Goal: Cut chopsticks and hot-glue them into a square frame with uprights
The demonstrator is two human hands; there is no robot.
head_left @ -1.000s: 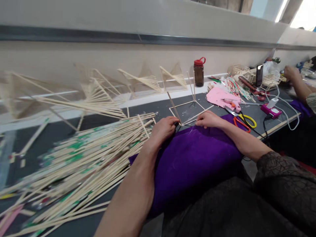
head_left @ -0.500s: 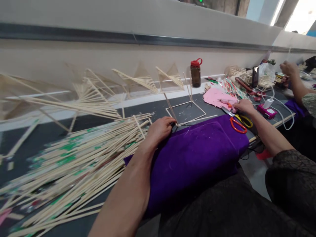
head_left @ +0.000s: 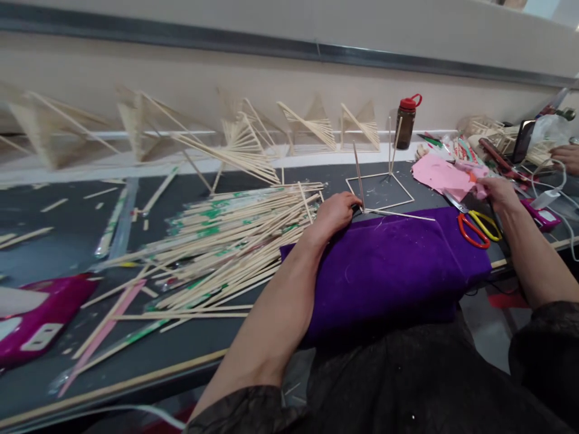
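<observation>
My left hand (head_left: pixel 338 211) pinches the base of an upright thin wooden stick (head_left: pixel 357 172) at the near corner of a square stick frame (head_left: pixel 380 176). Two more sticks stand up at the frame's far corner. A loose stick (head_left: pixel 407 215) lies from the near corner across a folded purple cloth (head_left: pixel 389 271). My right hand (head_left: pixel 500 191) is closed at the right end of a crumpled pink sheet (head_left: pixel 441 175). Something small and orange shows by its fingertips; what it grips I cannot make out. Scissors (head_left: pixel 477 224) with red and yellow handles lie just below that hand.
Many loose sticks (head_left: pixel 235 241) with plastic wrappers are spread on the left. Finished stick models (head_left: pixel 312 126) line the wall. A brown bottle (head_left: pixel 406 123) with a red cap stands behind the frame. Magenta power strips (head_left: pixel 540 214) and cables lie rightward; another person's hand (head_left: pixel 567 158) is at far right.
The view has swung left, showing more of the table's left end. My left hand stays at the frame's corner. My right hand remains by the pink sheet, whose right end now looks more raised.
</observation>
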